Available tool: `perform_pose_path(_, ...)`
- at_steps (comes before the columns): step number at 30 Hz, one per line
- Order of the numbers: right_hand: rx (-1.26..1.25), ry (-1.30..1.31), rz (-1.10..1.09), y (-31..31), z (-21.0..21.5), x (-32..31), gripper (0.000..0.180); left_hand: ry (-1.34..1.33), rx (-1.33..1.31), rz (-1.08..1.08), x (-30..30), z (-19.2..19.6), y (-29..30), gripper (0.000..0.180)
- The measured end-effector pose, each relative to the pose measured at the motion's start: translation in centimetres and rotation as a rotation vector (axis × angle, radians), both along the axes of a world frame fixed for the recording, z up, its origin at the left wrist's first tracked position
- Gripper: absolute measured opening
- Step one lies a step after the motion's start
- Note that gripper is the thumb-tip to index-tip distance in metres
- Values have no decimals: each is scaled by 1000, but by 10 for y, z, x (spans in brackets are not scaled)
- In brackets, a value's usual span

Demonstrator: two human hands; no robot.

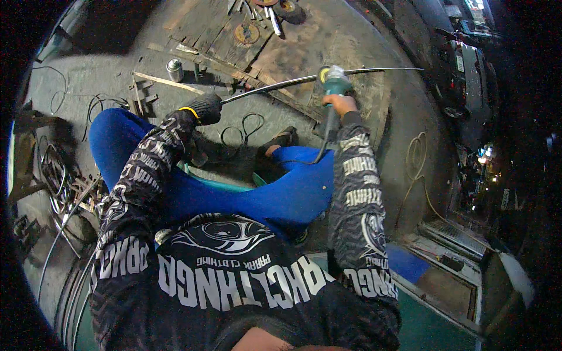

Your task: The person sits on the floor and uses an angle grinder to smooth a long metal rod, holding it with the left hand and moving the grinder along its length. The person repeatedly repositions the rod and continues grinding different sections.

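**Ana:** Closest to the camera, what fills the bottom of the view?

**Ben:** Black patterned shirt [234,281] with pale lettering, seen from above. Beyond it, bent knees in bright blue trousers [281,193]; the person sits low over a dusty concrete floor [374,134].

**Ana:** Where is the left hand?

**Ben:** Left hand [205,108] wears a dark knitted glove with a yellow cuff band. Its fingers are curled tight around the near end of a long thin metal rod [275,85].

**Ana:** How does the rod lie?

**Ben:** It runs from the glove up and to the right in a gentle bow, above worn wooden boards [275,52], its far tip well out to the right over the floor.

**Ana:** And the right hand?

**Ben:** Right hand [341,104] is bare, fingers wrapped around the body of a teal angle grinder [335,82]. The grinder's head meets the rod about midway along it. A dark cable [323,143] drops from the tool toward the knee.

**Ana:** What else is around?

**Ben:** On the boards at the top lie round rusty discs [247,33]. A small silver can [174,69] stands left of them, near short metal offcuts [140,96]. Coiled wire and bent rods [58,181] pile at the far left. A pale rope [417,155] loops on the floor to the right. A sandalled foot [280,139] shows between the knees.
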State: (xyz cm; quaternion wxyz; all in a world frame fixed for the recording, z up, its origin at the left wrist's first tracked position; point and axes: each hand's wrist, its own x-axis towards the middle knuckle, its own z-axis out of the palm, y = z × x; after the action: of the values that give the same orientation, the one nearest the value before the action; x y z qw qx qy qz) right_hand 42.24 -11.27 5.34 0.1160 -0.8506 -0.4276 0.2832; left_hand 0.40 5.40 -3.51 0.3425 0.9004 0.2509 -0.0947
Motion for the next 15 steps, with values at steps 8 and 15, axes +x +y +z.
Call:
perform_pose_path(8,49,180,-217,24,-7,147,32,76,30,129,5,27,-4,20)
perform_pose_path(15,-85,70,-259,24,18,130,32,-12,-30,134,-13,22,-14,15)
